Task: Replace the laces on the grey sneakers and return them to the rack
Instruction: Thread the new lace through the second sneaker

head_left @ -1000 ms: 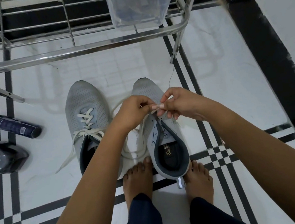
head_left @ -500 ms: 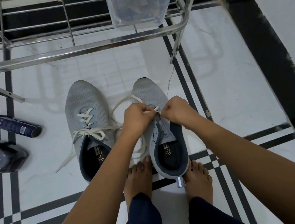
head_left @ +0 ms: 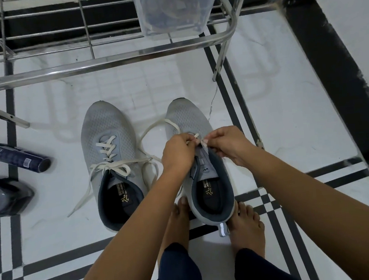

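Two grey sneakers stand side by side on the white floor, toes pointing away from me. The left sneaker (head_left: 107,133) is laced with a cream lace, its ends trailing loose on the floor. Over the eyelets of the right sneaker (head_left: 188,117) both hands meet. My left hand (head_left: 177,152) and my right hand (head_left: 228,145) each pinch the cream lace (head_left: 155,125), which loops out to the left past the toe. The eyelets under my fingers are hidden.
A steel rack (head_left: 105,62) spans the top, with a clear plastic box (head_left: 174,9) on it and a leg (head_left: 219,56) near the right sneaker. A dark spray can (head_left: 17,157) and a dark bottle (head_left: 3,198) lie at left. My bare feet (head_left: 245,226) flank the right heel.
Both hands dropped lower onto the right sneaker's eyelets, and the lace loop got drawn out to the left of the toe. The left sneaker stayed put.
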The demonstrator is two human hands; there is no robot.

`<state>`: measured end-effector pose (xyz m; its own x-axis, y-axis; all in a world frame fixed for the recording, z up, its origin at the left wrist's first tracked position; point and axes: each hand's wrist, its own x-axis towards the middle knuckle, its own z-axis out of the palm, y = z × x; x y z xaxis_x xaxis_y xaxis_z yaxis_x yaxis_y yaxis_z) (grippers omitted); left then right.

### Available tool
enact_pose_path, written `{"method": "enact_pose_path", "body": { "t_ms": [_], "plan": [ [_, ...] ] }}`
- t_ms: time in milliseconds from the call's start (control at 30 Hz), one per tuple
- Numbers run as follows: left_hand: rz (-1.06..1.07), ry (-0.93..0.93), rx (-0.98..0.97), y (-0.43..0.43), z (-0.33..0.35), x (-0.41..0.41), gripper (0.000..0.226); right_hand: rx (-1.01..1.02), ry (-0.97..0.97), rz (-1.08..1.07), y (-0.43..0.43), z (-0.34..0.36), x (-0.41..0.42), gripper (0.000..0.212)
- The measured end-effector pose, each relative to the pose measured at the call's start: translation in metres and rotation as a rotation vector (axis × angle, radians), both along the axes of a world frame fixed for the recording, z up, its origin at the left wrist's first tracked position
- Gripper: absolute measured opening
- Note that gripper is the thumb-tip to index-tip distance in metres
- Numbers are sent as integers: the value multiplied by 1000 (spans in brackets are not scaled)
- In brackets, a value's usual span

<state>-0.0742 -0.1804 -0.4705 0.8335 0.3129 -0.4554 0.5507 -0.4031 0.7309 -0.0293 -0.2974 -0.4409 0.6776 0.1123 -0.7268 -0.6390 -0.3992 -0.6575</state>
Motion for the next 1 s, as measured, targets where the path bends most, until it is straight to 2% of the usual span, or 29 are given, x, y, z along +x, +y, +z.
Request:
{"method": "enact_pose_path", "body": {
  "t_ms": [167, 267, 333, 400, 533, 600, 667, 700, 733, 800, 867, 900, 933, 1000],
  "plan": [
    [-40, -19, 16, 1, -3, 2, 24, -13, 3, 53, 2, -2, 2, 13],
    [-146, -265, 298, -8, 4, -15, 30, 17, 40, 3, 5, -2, 3, 21],
    [-284, -498, 226, -15, 10, -33, 31, 54, 38, -61, 3, -2, 1, 27],
    [-422, -609, 129, -16, 5, -48, 32, 108, 35, -136, 1, -2, -1, 29],
    [-465, -626, 153, -7, -15, -60, 30, 277, 6, -326, 0, -3, 1, 26],
    [-462, -633, 146, -6, -19, -63, 30, 398, 5, -486, -6, -2, 5, 28],
    [-464, -639, 143, -6, -21, -64, 29, 387, 12, -544, -16, -1, 8, 27],
    [-463, -642, 145, -6, -22, -64, 29, 292, -1, -443, -21, -1, 9, 24],
    [-462, -643, 146, -6, -23, -64, 28, 160, -23, -251, -24, 0, 9, 17],
    [-455, -636, 137, -5, -24, -65, 29, -133, -69, 270, -20, 5, 8, 8],
    [-446, -622, 120, -5, -22, -65, 29, -345, -153, 724, -10, 4, 7, 21],
    [-444, -619, 115, -5, -22, -65, 28, -376, -201, 800, -5, 6, 7, 22],
    [-444, -618, 115, -5, -22, -66, 29, -365, -239, 777, -2, 7, 7, 22],
    [-443, -618, 117, -5, -22, -66, 29, -206, -204, 510, -4, 7, 9, 16]
  ]
}}
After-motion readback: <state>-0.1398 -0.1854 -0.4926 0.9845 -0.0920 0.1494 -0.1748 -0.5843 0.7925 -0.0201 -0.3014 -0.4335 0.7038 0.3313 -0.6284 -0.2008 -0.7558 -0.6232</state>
